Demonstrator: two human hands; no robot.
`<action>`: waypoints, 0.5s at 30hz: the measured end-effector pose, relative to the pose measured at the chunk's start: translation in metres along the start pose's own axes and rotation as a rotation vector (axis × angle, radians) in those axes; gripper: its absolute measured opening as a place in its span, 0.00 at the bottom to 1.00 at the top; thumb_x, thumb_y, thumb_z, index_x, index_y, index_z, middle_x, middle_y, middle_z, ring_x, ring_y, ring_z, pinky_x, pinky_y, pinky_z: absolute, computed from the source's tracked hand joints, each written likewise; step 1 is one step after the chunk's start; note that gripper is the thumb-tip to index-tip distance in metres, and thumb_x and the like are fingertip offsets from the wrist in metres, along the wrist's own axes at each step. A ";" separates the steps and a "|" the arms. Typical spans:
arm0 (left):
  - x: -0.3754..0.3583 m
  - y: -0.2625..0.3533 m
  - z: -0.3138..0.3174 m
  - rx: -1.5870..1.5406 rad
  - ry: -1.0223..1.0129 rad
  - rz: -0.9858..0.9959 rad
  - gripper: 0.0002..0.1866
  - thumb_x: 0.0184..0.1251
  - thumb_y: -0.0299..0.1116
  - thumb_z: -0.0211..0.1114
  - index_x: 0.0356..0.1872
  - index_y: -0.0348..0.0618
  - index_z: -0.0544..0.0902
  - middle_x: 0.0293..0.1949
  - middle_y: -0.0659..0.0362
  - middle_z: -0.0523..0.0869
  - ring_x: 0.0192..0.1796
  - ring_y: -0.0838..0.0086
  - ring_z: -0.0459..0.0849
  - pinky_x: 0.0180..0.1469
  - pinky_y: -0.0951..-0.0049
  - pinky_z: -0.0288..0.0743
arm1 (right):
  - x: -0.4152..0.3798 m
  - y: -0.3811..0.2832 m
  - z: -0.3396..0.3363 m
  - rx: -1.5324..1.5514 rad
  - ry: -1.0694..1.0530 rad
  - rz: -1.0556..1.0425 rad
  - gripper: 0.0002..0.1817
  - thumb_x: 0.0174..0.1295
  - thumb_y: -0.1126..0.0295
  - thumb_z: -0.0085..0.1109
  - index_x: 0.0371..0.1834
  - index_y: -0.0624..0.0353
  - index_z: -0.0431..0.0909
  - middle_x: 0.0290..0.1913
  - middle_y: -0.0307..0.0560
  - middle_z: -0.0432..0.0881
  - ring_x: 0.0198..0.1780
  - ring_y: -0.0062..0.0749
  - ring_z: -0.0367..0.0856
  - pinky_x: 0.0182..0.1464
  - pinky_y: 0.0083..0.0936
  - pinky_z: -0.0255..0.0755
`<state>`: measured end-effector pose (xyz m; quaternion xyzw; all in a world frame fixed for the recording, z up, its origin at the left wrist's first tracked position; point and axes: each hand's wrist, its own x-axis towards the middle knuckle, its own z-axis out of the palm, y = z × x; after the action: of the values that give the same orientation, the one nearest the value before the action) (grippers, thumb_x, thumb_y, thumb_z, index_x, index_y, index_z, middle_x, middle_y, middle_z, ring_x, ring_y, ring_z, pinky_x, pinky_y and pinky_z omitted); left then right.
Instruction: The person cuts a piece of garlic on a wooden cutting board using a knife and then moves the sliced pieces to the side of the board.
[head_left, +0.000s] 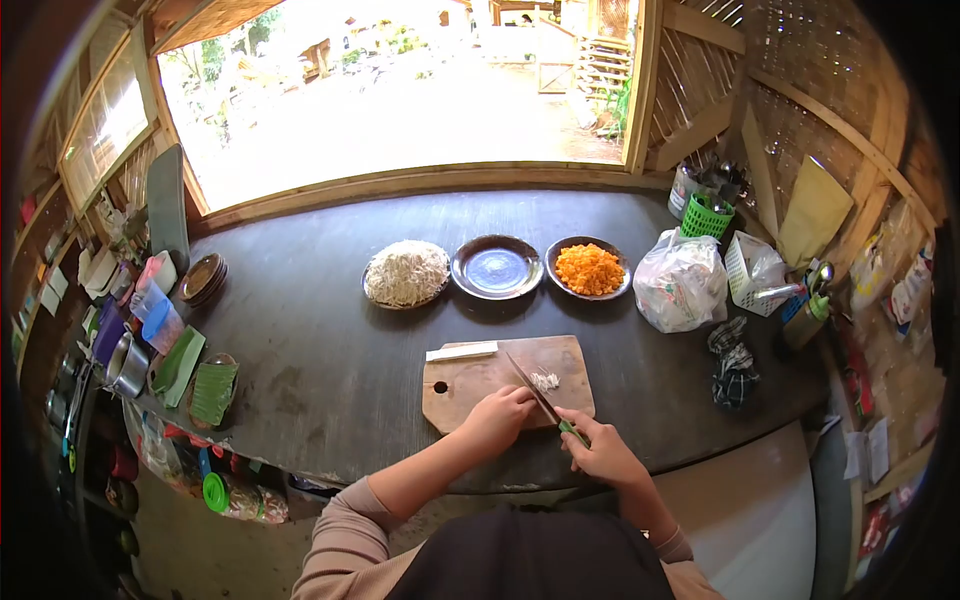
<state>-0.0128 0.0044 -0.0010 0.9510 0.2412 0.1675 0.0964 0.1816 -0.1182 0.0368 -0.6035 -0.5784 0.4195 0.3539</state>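
Note:
My right hand [600,447] is wrapped round the green handle of a knife [540,395], its blade slanting up and left over the wooden cutting board [460,400]. Left of the blade, my left hand [497,418] rests on the board with its fingers drawn together; whatever they press on is hidden beneath them. A small heap of white chopped bits [545,381] lies just right of the blade. Along the board's far left edge is a long white strip [462,351], apart from both hands.
Behind the board stand a plate of pale shreds [406,273], a dark plate [497,268] and a bowl of orange shreds [590,270]. A tied plastic bag [682,282], a white basket [752,275] and a dark cloth [733,362] are rightward. Green leaves [213,392] lie left.

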 end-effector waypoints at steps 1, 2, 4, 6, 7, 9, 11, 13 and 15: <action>0.004 -0.001 0.000 0.034 -0.026 0.040 0.20 0.55 0.25 0.61 0.51 0.34 0.82 0.53 0.54 0.82 0.59 0.62 0.78 0.62 0.69 0.74 | 0.001 -0.002 -0.003 0.032 0.008 0.038 0.25 0.69 0.73 0.54 0.70 0.53 0.71 0.30 0.43 0.83 0.23 0.20 0.81 0.27 0.21 0.76; 0.007 -0.001 0.001 0.069 -0.052 0.080 0.19 0.55 0.26 0.61 0.50 0.35 0.83 0.53 0.55 0.82 0.59 0.63 0.78 0.62 0.69 0.74 | 0.001 -0.003 -0.006 0.064 0.017 0.075 0.25 0.69 0.73 0.54 0.70 0.53 0.71 0.30 0.43 0.83 0.22 0.19 0.80 0.26 0.20 0.75; 0.014 -0.004 0.003 0.098 -0.096 0.088 0.19 0.55 0.26 0.61 0.50 0.35 0.83 0.53 0.56 0.83 0.58 0.64 0.78 0.62 0.70 0.73 | 0.004 0.002 -0.010 0.054 0.044 0.095 0.25 0.69 0.73 0.54 0.70 0.53 0.71 0.31 0.43 0.83 0.22 0.19 0.80 0.25 0.19 0.75; 0.017 -0.008 0.006 0.127 -0.139 0.098 0.19 0.54 0.26 0.61 0.50 0.36 0.83 0.53 0.56 0.83 0.58 0.65 0.78 0.62 0.70 0.73 | 0.004 0.002 -0.010 0.044 0.074 0.115 0.24 0.69 0.74 0.54 0.70 0.53 0.71 0.31 0.43 0.84 0.21 0.19 0.79 0.23 0.19 0.74; 0.016 -0.009 0.009 0.085 -0.095 0.105 0.19 0.55 0.27 0.61 0.50 0.36 0.83 0.52 0.56 0.83 0.59 0.66 0.78 0.62 0.71 0.73 | 0.003 0.000 -0.010 0.077 0.087 0.118 0.24 0.69 0.74 0.54 0.70 0.53 0.71 0.32 0.44 0.84 0.22 0.19 0.80 0.25 0.19 0.75; 0.015 -0.014 0.015 0.038 -0.050 0.112 0.19 0.55 0.27 0.62 0.49 0.36 0.83 0.52 0.57 0.84 0.59 0.66 0.78 0.62 0.71 0.73 | 0.000 0.005 -0.006 0.107 0.100 0.124 0.25 0.69 0.75 0.54 0.70 0.53 0.72 0.32 0.44 0.84 0.23 0.19 0.80 0.26 0.19 0.76; 0.011 -0.023 0.018 0.013 0.057 0.200 0.19 0.55 0.28 0.62 0.50 0.36 0.83 0.52 0.58 0.84 0.60 0.67 0.79 0.63 0.71 0.73 | 0.000 0.016 0.000 0.134 0.087 0.026 0.24 0.67 0.74 0.57 0.68 0.55 0.74 0.31 0.44 0.83 0.25 0.19 0.81 0.30 0.21 0.77; 0.009 -0.024 0.011 0.001 0.055 0.194 0.19 0.57 0.28 0.61 0.50 0.37 0.83 0.52 0.57 0.83 0.58 0.66 0.79 0.62 0.70 0.74 | -0.003 0.007 0.004 0.111 0.077 0.049 0.24 0.66 0.74 0.58 0.68 0.56 0.74 0.33 0.45 0.84 0.25 0.21 0.81 0.32 0.22 0.77; 0.008 -0.024 0.010 -0.013 0.051 0.185 0.18 0.58 0.28 0.60 0.51 0.39 0.83 0.52 0.56 0.83 0.57 0.65 0.80 0.60 0.70 0.74 | -0.005 0.003 0.009 0.053 0.122 0.016 0.24 0.66 0.74 0.58 0.67 0.57 0.74 0.36 0.48 0.85 0.27 0.22 0.82 0.33 0.23 0.77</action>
<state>-0.0126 0.0280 -0.0143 0.9640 0.1537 0.2016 0.0806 0.1752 -0.1240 0.0308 -0.6231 -0.5396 0.3998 0.4009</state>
